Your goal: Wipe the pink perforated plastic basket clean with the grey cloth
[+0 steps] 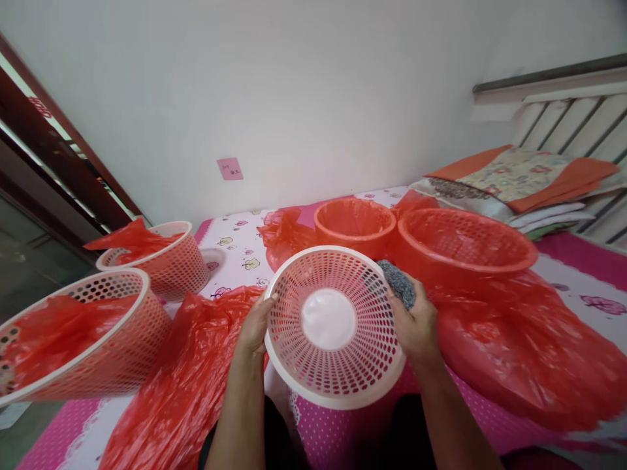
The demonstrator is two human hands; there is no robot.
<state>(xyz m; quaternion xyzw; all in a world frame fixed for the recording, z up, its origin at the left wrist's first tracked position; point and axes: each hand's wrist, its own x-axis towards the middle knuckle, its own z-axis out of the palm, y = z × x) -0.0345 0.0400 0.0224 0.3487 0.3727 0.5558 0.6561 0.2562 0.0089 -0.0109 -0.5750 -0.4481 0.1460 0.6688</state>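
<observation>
A pale pink plastic basket (329,318) with slotted sides is held up in front of me, its open top tilted toward me. My left hand (255,325) grips its rim on the left, thumb over the edge. On the right side my right hand (415,320) clasps the rim and also has a grey, fuzzy-looking pad (398,283), perhaps a sock or cloth, between fingers and basket. Just behind stand a smaller red basket (355,240) and a larger red basket (467,274), both seemingly lined or covered with red plastic bags.
Two pink baskets (183,271) (142,349) holding red bags stand at left. Red plastic bags (191,372) (529,339) lie on the patterned bedsheet (235,251). Folded bedding (519,176) is stacked by the bed's railing (582,124) at right. The wall (313,98) closes off the back.
</observation>
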